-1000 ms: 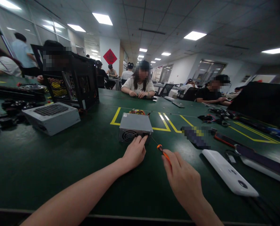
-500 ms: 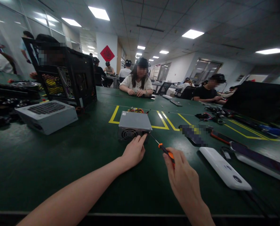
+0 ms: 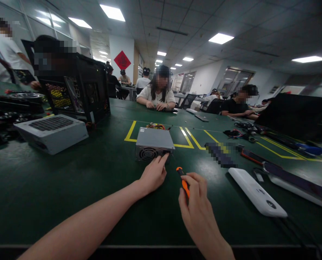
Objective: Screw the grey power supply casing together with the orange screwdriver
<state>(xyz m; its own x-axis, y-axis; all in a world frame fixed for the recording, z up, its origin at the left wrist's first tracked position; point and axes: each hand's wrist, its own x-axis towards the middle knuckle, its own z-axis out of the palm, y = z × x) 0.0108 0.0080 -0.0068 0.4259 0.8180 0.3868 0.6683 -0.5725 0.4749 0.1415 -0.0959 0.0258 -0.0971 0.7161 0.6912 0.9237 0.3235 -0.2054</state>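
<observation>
A grey computer power supply (image 3: 155, 137) sits in front of me on the green table, its round fan grille facing me. My left hand (image 3: 154, 174) reaches to that face with fingers stretched out, the fingertips touching it right of the fan grille. What lies under the fingertips is hidden. My right hand (image 3: 196, 196) is closed around an orange and black screwdriver (image 3: 179, 172), just right of my left hand. The screwdriver points up and away toward the power supply's right corner; its shaft is faint, and I cannot tell whether the tip touches. Bundled cables (image 3: 155, 126) lie behind the power supply.
Left stand a second power supply (image 3: 52, 133) and an open black computer case (image 3: 93, 86). Right lie a white device (image 3: 258, 191), a dark pixelated object (image 3: 220, 155) and cables (image 3: 242, 133). Across the table sits a person (image 3: 159, 94); other people are around the room.
My right hand has moved left and the screwdriver has turned to point more steeply away from me. My left hand and the power supply have stayed put. A person at far left has come closer.
</observation>
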